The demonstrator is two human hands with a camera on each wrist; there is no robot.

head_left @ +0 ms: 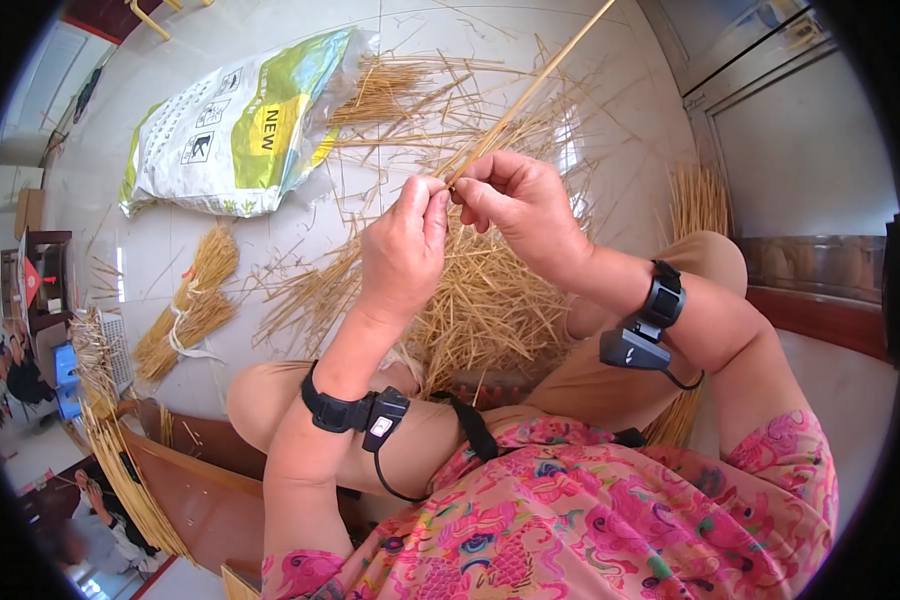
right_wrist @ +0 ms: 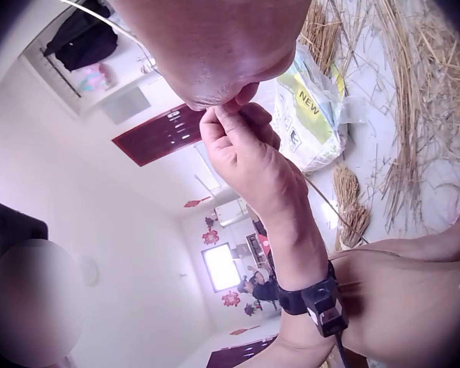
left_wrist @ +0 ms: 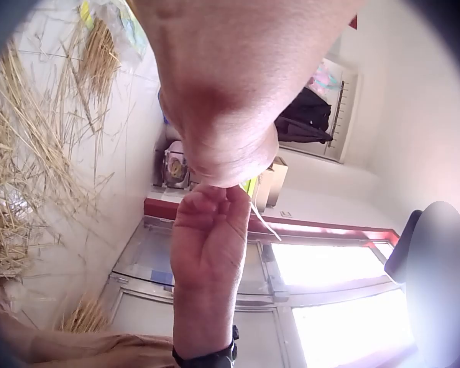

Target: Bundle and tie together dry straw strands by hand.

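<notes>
A long straw stalk [head_left: 535,90] slants up and away from the two hands, which meet over the pile of loose straw [head_left: 485,310]. My left hand [head_left: 402,245] pinches its near end between thumb and fingers. Right against it, my right hand [head_left: 530,212] grips the same spot with bent fingers and thumb. From the left wrist, the right hand [left_wrist: 208,245] faces me with its fingertips at the left hand. In the right wrist view the left hand [right_wrist: 253,165] has thumb and forefinger together, and the right hand's fingertips are partly hidden.
A white and green bag [head_left: 215,130] lies on the tiled floor, straw showing at its mouth. Left of the pile is a tied straw bundle [head_left: 190,300]; another bundle [head_left: 700,200] stands by the metal door [head_left: 810,140]. Long stalks [head_left: 135,480] lie along a wooden bench [head_left: 195,490].
</notes>
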